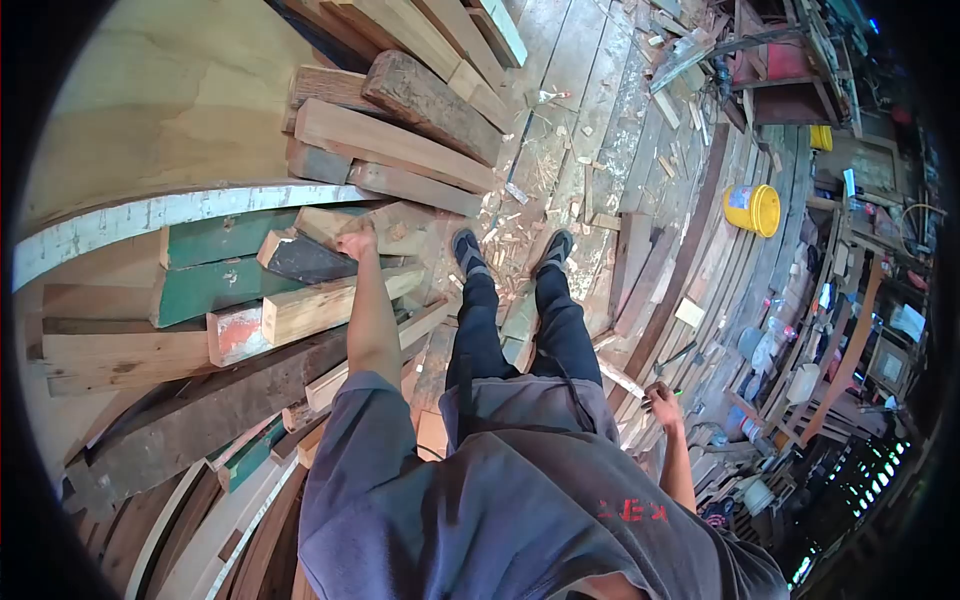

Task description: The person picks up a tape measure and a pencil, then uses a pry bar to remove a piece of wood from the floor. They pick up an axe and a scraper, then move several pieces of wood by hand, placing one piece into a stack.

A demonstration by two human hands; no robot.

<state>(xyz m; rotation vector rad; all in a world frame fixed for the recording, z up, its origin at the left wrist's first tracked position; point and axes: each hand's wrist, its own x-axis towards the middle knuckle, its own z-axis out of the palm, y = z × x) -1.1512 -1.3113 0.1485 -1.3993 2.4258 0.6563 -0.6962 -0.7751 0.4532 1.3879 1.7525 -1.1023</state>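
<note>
My left hand (357,241) is on a short wooden block (325,225) on top of the stacked lumber, its fingers curled at the block's end. Beside it lie a dark-faced block (305,257) and a pale beam (320,308), with green-painted pieces (215,285) further left. On the other side, my right hand (661,403) hangs low near my hip with its fingers curled. A small thin item with a green tip (677,391) shows at its fingers; what it is cannot be made out.
More beams (400,150) are piled ahead on the left. Wood chips (540,165) litter the plank floor around my feet. A yellow bucket (764,210) stands to the right, near long boards (690,240) and a cluttered bench area. A plywood sheet (180,100) stands at the upper left.
</note>
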